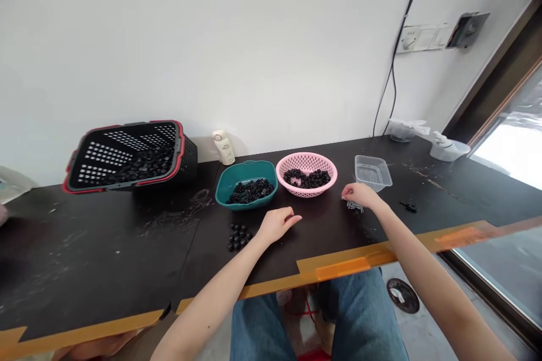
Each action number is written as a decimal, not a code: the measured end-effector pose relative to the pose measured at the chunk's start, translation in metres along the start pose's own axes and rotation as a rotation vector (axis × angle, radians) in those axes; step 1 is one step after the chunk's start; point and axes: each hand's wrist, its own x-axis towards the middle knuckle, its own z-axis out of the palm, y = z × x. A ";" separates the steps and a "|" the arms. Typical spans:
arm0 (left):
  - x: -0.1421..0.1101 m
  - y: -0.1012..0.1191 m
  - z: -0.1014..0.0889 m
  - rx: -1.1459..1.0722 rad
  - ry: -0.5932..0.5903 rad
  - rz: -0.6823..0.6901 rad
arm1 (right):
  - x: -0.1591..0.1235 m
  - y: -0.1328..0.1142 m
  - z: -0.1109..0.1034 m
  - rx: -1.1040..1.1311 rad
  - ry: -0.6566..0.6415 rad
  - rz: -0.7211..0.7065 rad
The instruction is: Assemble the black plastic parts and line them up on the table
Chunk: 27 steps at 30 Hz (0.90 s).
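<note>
My left hand (277,224) rests on the black table (127,248) with its fingers curled loosely; whether it holds something I cannot make out. A small cluster of black round parts (238,236) lies just left of it. My right hand (359,196) reaches over a little pile of small metal screws (354,206), fingertips pinched at them. Behind the hands stand a teal bowl (245,185) and a pink perforated bowl (306,175), both holding black parts. A clear plastic tub (372,172) sits right behind my right hand.
A black basket with a red rim (129,155), tilted, holds more black parts at the back left. A small white bottle (223,148) stands by the wall. A white dispenser (446,148) and a small black piece (409,206) are at the right. Orange tape (342,267) edges the table front.
</note>
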 end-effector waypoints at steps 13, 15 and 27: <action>-0.003 -0.001 0.014 -0.536 0.107 -0.177 | -0.024 -0.019 -0.009 0.267 -0.110 -0.084; 0.001 -0.004 0.024 -0.845 0.122 -0.265 | -0.040 -0.050 -0.005 0.491 -0.203 -0.228; 0.003 -0.012 0.022 -1.435 0.150 -0.441 | -0.026 -0.137 0.071 0.696 0.208 -0.584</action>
